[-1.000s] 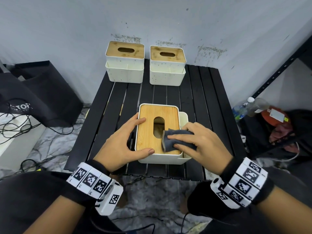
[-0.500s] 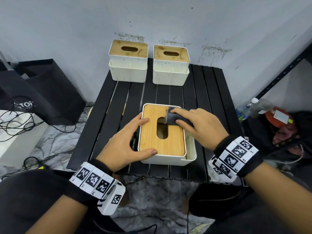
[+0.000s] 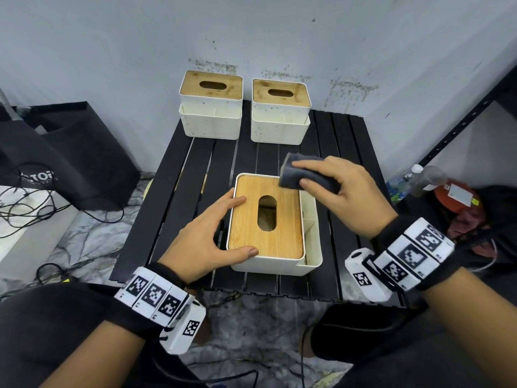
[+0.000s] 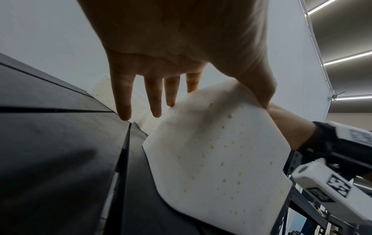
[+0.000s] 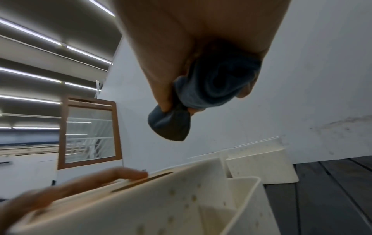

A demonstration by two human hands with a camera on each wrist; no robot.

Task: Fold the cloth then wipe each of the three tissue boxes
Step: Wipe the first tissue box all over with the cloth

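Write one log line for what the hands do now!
left hand: steadies near tissue box | right hand: holds folded cloth at far corner

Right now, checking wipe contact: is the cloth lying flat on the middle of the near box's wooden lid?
No, the cloth is gripped at the lid's far right corner.

A black slatted table (image 3: 179, 197) stands against a pale wall. Two white tissue boxes with wooden lids sit side by side at its far edge (image 3: 211, 107) (image 3: 280, 113); a third (image 3: 270, 219) rests nearer the front.
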